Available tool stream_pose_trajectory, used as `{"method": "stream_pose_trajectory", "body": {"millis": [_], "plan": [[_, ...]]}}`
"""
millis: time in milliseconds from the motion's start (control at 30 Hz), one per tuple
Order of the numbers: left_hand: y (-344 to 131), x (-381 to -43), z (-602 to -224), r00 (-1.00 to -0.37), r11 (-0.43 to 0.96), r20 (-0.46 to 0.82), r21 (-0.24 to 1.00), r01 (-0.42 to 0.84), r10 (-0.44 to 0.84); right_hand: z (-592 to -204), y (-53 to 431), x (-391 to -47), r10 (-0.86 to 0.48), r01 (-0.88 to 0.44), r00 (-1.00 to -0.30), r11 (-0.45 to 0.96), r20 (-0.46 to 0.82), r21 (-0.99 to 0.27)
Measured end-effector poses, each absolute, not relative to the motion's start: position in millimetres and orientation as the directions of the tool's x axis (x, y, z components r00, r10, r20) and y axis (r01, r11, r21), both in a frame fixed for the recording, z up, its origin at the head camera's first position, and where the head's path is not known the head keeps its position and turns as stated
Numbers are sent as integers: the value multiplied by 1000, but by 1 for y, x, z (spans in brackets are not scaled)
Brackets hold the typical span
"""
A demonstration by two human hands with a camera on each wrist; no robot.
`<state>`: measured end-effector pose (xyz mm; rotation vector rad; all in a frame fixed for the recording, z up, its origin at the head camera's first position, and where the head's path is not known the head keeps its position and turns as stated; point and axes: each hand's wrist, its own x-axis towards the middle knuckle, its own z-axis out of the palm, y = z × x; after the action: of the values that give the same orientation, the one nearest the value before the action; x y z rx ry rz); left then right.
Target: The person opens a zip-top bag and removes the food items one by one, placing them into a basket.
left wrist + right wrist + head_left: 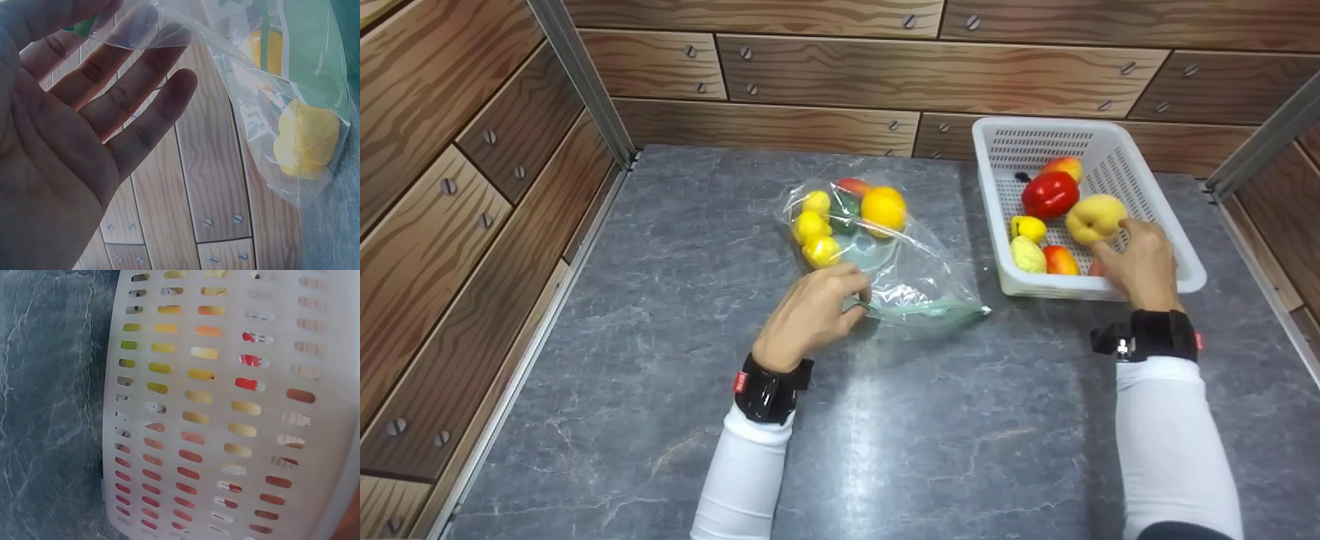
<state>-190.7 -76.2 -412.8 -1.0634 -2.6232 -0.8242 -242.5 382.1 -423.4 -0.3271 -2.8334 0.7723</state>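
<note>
In the head view, my left hand (814, 311) pinches the open green-edged mouth of a clear plastic bag (915, 277) lying on the table. Inside the bag are several yellow lemon-like fruits (812, 225), an orange (883, 210), something dark green and something red. The left wrist view shows the thumb side at the bag's edge (146, 42), the other fingers spread. My right hand (1144, 262) reaches into the white basket (1174, 259), its thumb and fingers gripping a large round yellow fruit (1095, 217). The basket wall (225, 450) hides that hand in the right wrist view.
Also in the basket are a red bell pepper (1050, 195), a small yellow pepper-like piece (1027, 228), a pale yellow-green fruit (1027, 255) and red-orange fruits (1061, 260). Wood-patterned panels (825, 71) wall the grey marbled table (660, 375) at the back and sides.
</note>
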Motion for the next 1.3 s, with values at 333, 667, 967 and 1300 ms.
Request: {"method": "stream_pose_trajectory", "body": {"millis": [333,667,967,1300], "plan": [[-76,-190,-413,-725,588,366,426,688,583,-418,379,-240,254,172,-963,844,95,-507],[-76,-190,-412,-730,582,357,444,681,583,-397,350,-225,203,104,-968,857,145,-504],[-76,-190,-413,-734,589,352,441,677,581,-389,303,-210,57,-234,-832,866,552,-442],[-76,-190,-411,-736,591,345,441,675,582,-399,267,-198,16,-472,-611,796,792,-380]]}}
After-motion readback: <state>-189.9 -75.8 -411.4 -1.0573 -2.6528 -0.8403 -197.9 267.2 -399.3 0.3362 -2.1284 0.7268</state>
